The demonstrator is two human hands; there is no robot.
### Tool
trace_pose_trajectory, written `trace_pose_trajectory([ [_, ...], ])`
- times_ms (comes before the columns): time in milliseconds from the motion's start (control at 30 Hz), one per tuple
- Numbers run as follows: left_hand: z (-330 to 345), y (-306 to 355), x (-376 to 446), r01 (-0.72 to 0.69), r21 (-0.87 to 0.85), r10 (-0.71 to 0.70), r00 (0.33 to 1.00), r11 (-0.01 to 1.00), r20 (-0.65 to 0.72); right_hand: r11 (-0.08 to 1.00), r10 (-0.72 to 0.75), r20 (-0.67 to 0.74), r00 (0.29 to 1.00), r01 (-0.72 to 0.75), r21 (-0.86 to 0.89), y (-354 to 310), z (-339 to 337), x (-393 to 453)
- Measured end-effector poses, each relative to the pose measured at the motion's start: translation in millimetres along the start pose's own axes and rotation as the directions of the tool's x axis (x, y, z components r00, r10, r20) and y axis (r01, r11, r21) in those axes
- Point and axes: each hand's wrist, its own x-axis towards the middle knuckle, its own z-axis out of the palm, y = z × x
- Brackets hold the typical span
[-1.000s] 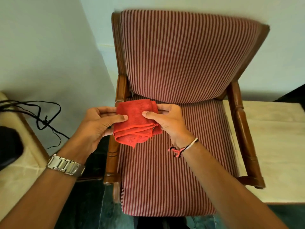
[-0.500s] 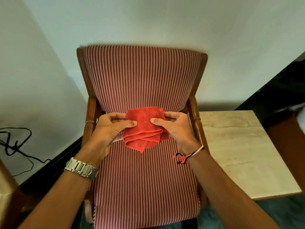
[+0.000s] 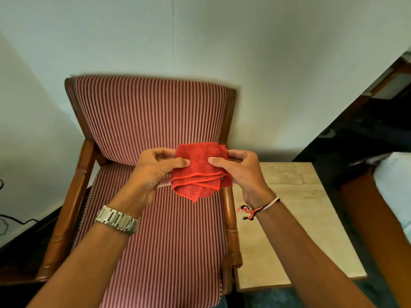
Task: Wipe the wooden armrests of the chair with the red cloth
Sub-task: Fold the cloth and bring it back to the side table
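A folded red cloth (image 3: 200, 172) hangs in the air between both hands, above the back end of the chair's right armrest (image 3: 229, 216). My left hand (image 3: 155, 172) pinches its left edge and my right hand (image 3: 242, 172) pinches its right edge. The chair (image 3: 160, 241) has red-and-pink striped upholstery and a brown wooden frame. Its left armrest (image 3: 71, 207) runs down the left side, untouched. The cloth and my right hand hide the rear part of the right armrest.
A low marble-topped table (image 3: 295, 218) stands tight against the chair's right side. White walls close in behind and to the left. Black cables (image 3: 9, 221) lie on the dark floor at left. A brown wooden piece (image 3: 378, 230) stands at far right.
The view has swung to the right and upward, so the chair now sits left of centre. Both hands kept hold of the cloth and carried it from near the left armrest to above the right one.
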Motion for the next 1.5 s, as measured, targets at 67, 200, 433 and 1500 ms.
trace_pose_trajectory([
  [67, 21.1, -0.3, 0.1, -0.002, -0.002, 0.002, 1.0, 1.0, -0.002, 1.0, -0.003, 0.025, 1.0, 0.002, 0.015, -1.7, -21.1, 3.8],
  [200, 63.4, -2.4, 3.8, -0.01, -0.011, 0.01, 1.0, 1.0, 0.0, 0.999, -0.007, 0.032, 0.999, 0.006, 0.038, 0.5, -60.8, 12.9],
  [433, 140.5, -14.7, 4.5, 0.005, -0.02, -0.004, 0.999, 1.0, 0.038, 0.998, -0.001, -0.021, 1.0, 0.002, 0.062, 8.8, -135.8, 21.0],
  [1500, 282.9, -247.9, 147.7, 0.273, 0.134, -0.247, 0.952, 0.953, -0.183, 0.931, 0.36, -0.054, 0.931, -0.362, -0.039, 260.2, -250.6, 150.6],
])
